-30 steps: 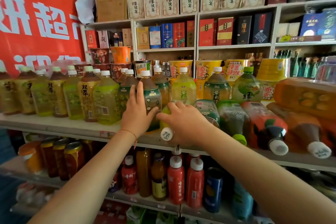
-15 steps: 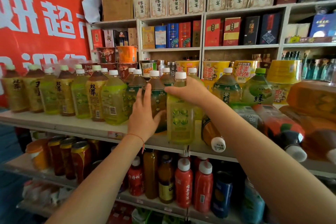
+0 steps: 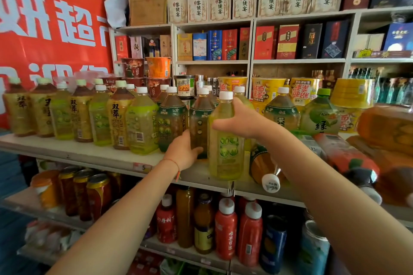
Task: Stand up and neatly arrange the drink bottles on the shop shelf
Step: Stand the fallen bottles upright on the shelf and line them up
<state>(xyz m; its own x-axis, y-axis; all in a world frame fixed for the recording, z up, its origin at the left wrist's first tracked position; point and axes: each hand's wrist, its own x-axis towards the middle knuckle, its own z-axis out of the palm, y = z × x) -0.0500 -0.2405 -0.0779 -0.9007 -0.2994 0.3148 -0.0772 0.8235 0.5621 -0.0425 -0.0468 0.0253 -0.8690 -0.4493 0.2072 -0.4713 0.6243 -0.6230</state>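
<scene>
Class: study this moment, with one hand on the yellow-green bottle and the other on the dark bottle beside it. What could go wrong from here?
1. The yellow-green bottle stands near the shelf edge; releasing the right hand grip carelessly may tip it off.
2. The fallen bottle lies with its cap past the edge and might roll off if bumped.
3. The left hand pushing the dark bottle could topple its close-packed neighbours.

Both arms up & stretched fwd from the bottom corners, forearms bare. Left hand (image 3: 182,152) sits lower, approx mid-frame, fingers curled round the base of a dark bottle (image 3: 199,127), thumb on its right side. Thin red string round the left wrist. Right hand (image 3: 240,118) is higher & a bit to the right, palm down, fingers wrapped over the shoulder of a yellow-green bottle (image 3: 225,147), wrist bent slightly down.
</scene>
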